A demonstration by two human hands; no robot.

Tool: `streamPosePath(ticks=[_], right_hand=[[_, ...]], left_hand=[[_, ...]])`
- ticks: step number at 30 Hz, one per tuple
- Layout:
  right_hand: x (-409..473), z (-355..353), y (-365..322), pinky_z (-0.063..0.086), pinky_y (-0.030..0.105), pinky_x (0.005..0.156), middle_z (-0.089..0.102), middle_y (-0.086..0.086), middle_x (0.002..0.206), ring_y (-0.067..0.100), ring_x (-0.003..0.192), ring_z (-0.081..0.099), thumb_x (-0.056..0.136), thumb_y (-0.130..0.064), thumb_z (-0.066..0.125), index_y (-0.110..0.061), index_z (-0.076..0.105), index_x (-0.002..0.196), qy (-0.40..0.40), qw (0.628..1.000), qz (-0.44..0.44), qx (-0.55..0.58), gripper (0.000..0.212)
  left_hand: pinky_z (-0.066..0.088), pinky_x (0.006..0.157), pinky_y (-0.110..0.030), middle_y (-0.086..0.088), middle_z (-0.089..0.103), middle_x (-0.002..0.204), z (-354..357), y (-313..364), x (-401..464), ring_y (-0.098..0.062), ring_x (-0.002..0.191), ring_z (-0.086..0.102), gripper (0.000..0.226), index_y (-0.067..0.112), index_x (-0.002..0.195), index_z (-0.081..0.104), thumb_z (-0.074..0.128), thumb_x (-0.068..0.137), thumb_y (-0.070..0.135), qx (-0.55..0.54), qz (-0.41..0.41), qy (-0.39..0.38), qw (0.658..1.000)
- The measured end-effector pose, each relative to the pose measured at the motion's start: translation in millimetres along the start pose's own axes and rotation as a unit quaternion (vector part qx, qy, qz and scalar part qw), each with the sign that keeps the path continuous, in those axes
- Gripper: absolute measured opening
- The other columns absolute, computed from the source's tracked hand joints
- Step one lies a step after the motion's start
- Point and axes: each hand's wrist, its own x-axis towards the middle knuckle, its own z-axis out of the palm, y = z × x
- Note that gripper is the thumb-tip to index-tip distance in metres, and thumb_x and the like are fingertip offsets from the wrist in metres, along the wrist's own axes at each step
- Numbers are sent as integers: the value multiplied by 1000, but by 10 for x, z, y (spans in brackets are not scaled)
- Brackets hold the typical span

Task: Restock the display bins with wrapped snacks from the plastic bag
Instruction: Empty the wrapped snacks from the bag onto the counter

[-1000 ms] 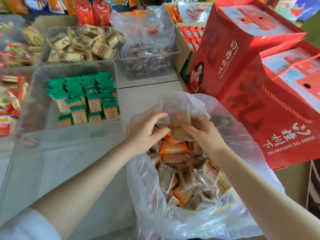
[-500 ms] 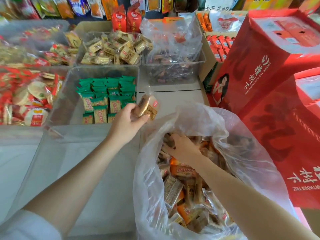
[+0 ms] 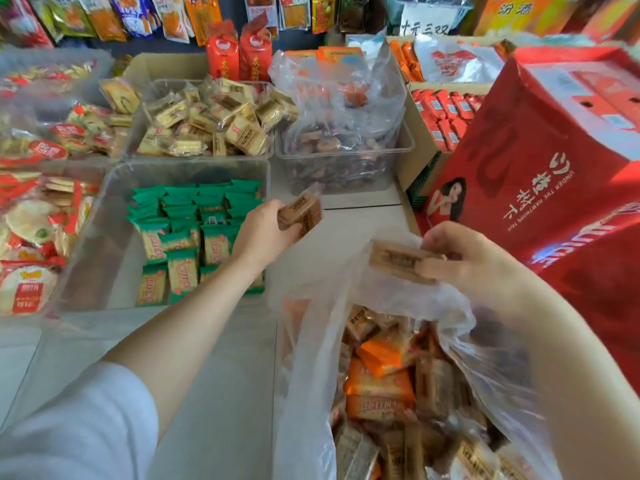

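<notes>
Fingers of the left hand (image 3: pixel 266 233) curl round brown wrapped snacks (image 3: pixel 300 213) just right of the bin of green packets (image 3: pixel 194 233). Right hand (image 3: pixel 464 258) pinches another brown snack (image 3: pixel 398 261) above the open plastic bag (image 3: pixel 311 393), which lies near right, full of snacks.

Probably a shop: stocked snack bins (image 3: pixel 194 168)

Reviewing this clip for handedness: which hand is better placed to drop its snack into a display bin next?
Left, probably. The left hand holds brown wrapped snacks beside the clear plastic bins, while the right hand grips its brown snack over the clear plastic bag.
</notes>
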Motion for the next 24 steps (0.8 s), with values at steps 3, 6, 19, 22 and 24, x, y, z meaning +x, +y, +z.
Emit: streamPosePath(ticks=[3,6,19,22,24], right_hand=[[565,75,-71,42,29,61,60,-2,83,15,70,54,80,-21,67,-18,54,90,110,989,-11,93,17],[1266,390,-50,42,29,65,61,0,92,18,80,56,79,-28,68,-15,52,95,135,990,16,43,26],[2277,1182,702,32,18,62,52,15,104,31,102,55,83,-25,65,-6,63,107,-68,987,56,-134,31],[2127,1035,566,37,17,68,60,10,109,28,106,56,88,-23,56,-13,67,100,-21,995,8,-96,20],[1907,857,409,40,17,79,61,2,120,14,98,58,93,-18,54,-15,62,116,20,999,0,-34,24]], left_hand=[[43,77,-28,-8,63,109,116,-4,303,-18,93,56,27,8,110,59,63,86,21,-3,-29,-21,999],[45,79,-31,-11,63,110,283,-19,566,-27,100,59,28,6,109,57,62,88,23,3,-57,-28,998],[39,75,-31,-20,56,121,1060,-278,1008,-34,110,54,29,-3,114,50,52,91,14,58,-190,-80,977],[41,85,-37,-23,50,126,1123,-295,1020,-37,113,51,30,-2,120,44,47,92,10,38,-210,-57,975],[40,86,-38,-23,46,126,1140,-293,1025,-38,111,50,30,-2,121,41,44,93,8,39,-213,-49,975]])
